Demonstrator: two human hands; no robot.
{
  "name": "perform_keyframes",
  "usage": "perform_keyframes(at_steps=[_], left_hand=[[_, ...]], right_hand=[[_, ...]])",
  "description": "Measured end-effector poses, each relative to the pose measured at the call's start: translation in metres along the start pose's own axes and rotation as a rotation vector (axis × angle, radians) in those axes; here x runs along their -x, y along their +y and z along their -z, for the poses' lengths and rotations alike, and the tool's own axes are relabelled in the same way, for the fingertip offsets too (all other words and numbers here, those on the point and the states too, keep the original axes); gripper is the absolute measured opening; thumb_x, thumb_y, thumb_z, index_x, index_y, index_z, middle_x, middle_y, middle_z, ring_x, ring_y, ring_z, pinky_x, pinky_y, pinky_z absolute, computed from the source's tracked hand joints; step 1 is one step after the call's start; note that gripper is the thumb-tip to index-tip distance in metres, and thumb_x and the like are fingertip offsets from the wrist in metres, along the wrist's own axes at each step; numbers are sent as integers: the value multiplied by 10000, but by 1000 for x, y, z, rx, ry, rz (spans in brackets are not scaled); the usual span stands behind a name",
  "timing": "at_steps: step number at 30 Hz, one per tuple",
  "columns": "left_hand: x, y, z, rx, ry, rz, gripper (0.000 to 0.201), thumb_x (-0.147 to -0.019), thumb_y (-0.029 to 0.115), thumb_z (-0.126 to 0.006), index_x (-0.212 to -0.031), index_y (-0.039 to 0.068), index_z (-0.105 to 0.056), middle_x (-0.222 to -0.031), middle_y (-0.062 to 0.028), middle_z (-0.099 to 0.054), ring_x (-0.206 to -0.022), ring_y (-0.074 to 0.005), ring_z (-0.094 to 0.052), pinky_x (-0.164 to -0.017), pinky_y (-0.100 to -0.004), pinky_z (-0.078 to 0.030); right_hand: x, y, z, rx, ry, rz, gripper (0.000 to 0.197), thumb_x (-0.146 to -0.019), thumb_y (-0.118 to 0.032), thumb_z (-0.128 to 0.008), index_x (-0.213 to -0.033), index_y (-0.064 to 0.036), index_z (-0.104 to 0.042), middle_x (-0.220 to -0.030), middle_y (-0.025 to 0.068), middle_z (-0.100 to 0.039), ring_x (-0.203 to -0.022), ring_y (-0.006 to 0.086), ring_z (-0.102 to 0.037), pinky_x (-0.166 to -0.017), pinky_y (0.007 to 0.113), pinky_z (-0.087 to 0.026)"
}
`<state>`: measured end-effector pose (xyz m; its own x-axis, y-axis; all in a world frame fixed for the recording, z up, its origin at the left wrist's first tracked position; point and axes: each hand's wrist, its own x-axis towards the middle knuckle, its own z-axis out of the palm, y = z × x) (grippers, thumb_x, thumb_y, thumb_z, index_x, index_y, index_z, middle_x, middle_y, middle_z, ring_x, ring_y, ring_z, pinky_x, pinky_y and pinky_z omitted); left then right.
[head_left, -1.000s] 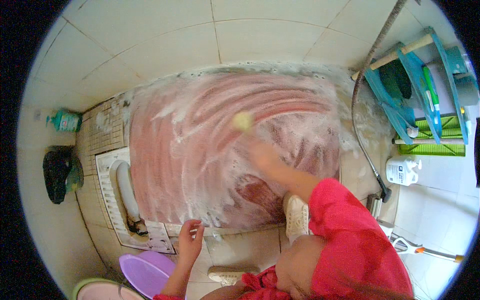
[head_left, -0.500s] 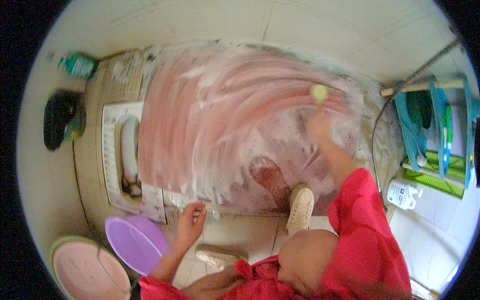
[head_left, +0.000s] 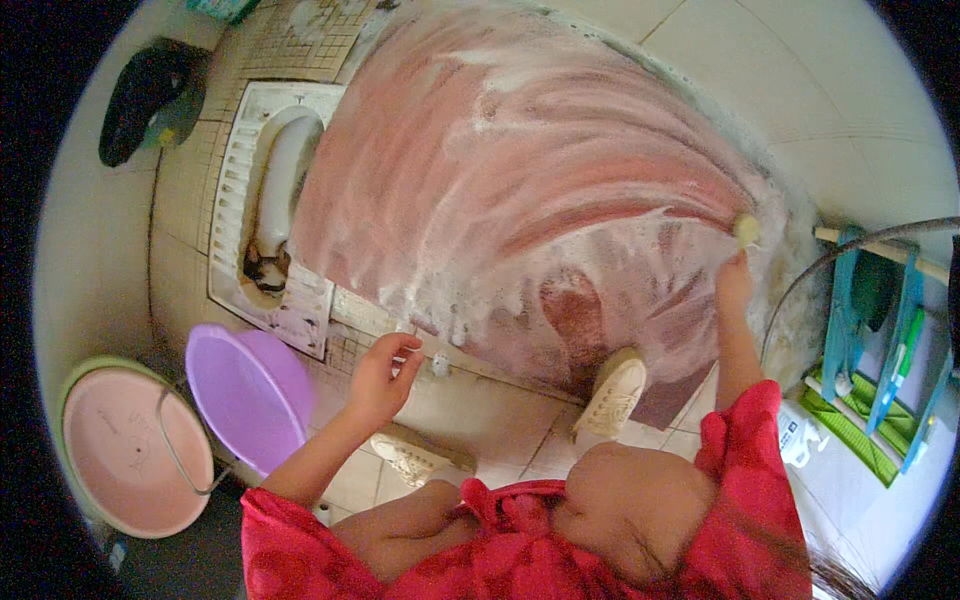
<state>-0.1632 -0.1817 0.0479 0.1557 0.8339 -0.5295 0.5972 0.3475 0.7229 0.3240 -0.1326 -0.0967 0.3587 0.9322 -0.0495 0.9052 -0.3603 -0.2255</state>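
A reddish-pink mat (head_left: 470,170) covered with streaks of white foam is spread over the tiled floor. Close to its right edge, my right hand (head_left: 735,285) is closed round a small brush (head_left: 747,230); only its pale yellow, rounded end shows, and blur hides its details. My left hand (head_left: 383,380) hangs above the mat's near edge at the left, fingers loosely bent, thumb apart, nothing seen between them. A dark red, shoe-shaped patch (head_left: 573,308) with little foam lies ahead of my right shoe (head_left: 612,390), which rests at the near edge.
Left of the mat is a squat toilet (head_left: 225,215). Near it stand a purple basin (head_left: 245,395) and a pink basin (head_left: 135,450). A blue-and-green rack (head_left: 850,400) leans at the right, beside a white jug (head_left: 795,435) and a dark hose (head_left: 900,230).
My right hand has swept the brush to the right, toward the mat's right edge. The view has tilted and shifted; my left hand keeps much the same pose.
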Motion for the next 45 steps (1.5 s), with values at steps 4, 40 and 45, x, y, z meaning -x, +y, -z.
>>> perform_keyframes(at_steps=[4, 40, 45], left_hand=[[-10, 13, -15, 2, -104, -67, 182, -790, 115, -546, -942, 21, -514, -894, -122, -553, -783, -224, -570, -653, -317, -453], [-163, 175, -111, 137, -12, -703, 196, -799, 160, -530, -928, 13, -527, -874, -159, -568, -790, -288, -555, -695, -347, -439], [-148, 203, -123, 337, 31, -811, 193, -799, 170, -545, -914, 15, -537, -862, -127, -576, -771, -225, -564, -668, -296, -452]], right_hand=[[39, -114, -23, -30, -219, -75, 255, -799, -159, -431, -988, -5, -506, -778, 225, -569, -729, 362, -560, -585, 425, -455], [111, -182, -25, -28, -506, -132, 477, -804, -112, -379, -1264, -59, -264, -900, 214, -553, -710, 332, -588, -599, 412, -486], [149, -207, 42, -5, -834, 73, 525, -813, -103, -379, -1312, -148, -222, -905, 209, -578, -784, 323, -594, -633, 417, -488]])
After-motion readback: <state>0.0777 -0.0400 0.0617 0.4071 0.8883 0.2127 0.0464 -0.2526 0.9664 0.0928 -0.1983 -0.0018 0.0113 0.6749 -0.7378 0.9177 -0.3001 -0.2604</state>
